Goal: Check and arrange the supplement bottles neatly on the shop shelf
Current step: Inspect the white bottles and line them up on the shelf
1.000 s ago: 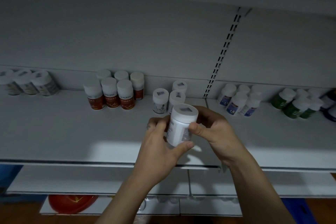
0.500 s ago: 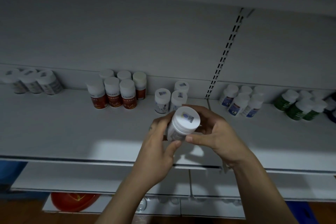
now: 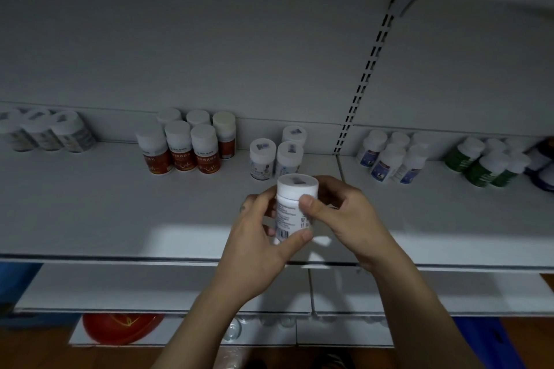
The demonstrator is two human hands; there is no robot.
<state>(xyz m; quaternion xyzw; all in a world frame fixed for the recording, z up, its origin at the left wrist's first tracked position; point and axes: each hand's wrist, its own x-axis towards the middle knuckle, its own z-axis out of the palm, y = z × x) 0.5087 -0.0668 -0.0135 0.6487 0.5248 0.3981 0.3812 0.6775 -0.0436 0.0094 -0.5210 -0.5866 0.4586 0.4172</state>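
your left hand [image 3: 254, 237] and right hand [image 3: 344, 219] both grip the white bottle [image 3: 292, 207] upright over the shelf [image 3: 120, 219]; its label text is unreadable.

A red round thing [image 3: 121, 328] sits at 7 o'clock on the lowest white board [image 3: 344, 335]. It has thin yellow lines on it. Just to its right, near 6 o'clock, is a small clear round thing [image 3: 232, 331]; what it is cannot be told. The brown floor [image 3: 90, 358] shows along the bottom. A big blue thing [image 3: 485, 338] stands at 5 o'clock, and another blue thing [image 3: 15, 275] peeks in at 8 o'clock. A dark stripy thing [image 3: 334, 362] shows at 6 o'clock, at the very bottom edge. A strip of little black holes [image 3: 364, 81] runs up the grey back wall toward 1 o'clock.
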